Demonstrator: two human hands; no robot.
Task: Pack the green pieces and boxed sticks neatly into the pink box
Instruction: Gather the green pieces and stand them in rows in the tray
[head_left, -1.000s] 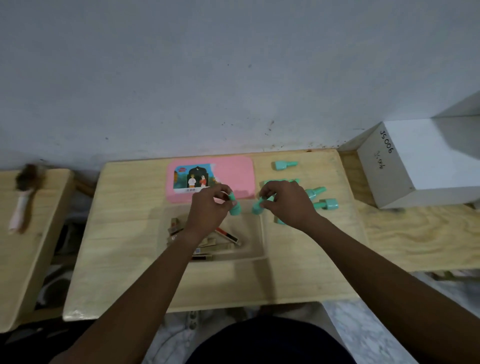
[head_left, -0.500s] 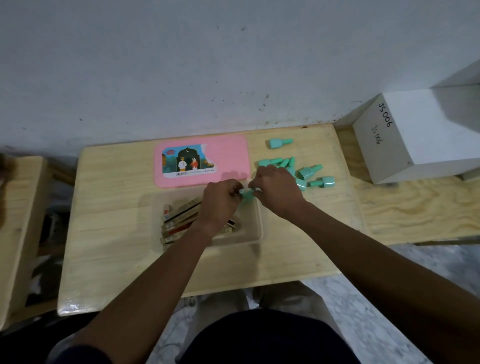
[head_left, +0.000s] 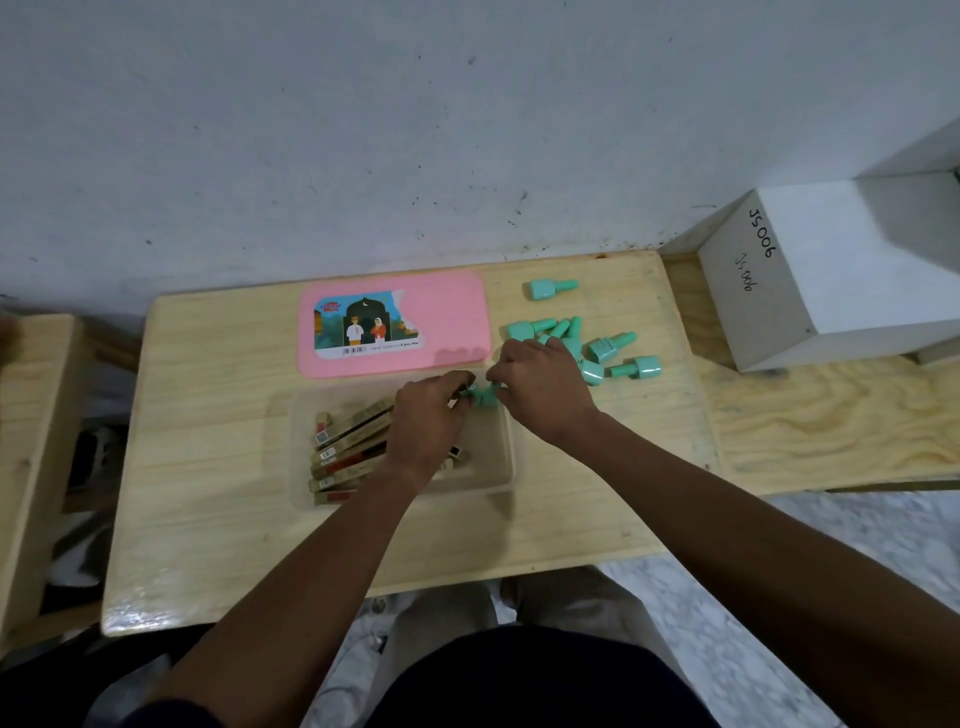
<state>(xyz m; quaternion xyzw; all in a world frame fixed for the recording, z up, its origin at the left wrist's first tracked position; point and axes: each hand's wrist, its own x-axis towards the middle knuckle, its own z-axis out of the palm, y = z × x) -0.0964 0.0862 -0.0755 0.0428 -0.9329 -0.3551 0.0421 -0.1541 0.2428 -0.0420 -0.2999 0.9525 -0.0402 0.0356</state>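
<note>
The pink lid (head_left: 441, 322) with a picture label lies flat at the back of the wooden table (head_left: 218, 519). In front of it stands a clear tray (head_left: 498, 467) with several boxed sticks (head_left: 348, 449) in its left half. My left hand (head_left: 434, 415) and my right hand (head_left: 540, 387) meet over the tray's far right corner, both pinching green pieces (head_left: 480, 396) between their fingertips. Several more green pieces (head_left: 608, 348) lie in a heap to the right of the lid, and one green piece (head_left: 550, 289) lies alone further back.
A white box (head_left: 831, 280) marked JS006 sits on a plywood surface (head_left: 831, 431) to the right. A second wooden table (head_left: 31, 441) stands at the left. A grey wall rises directly behind.
The view has shifted, so the table sits lower and nearer. My hands have come together, from apart with a green piece each to fingertips touching over the tray's far right corner.
</note>
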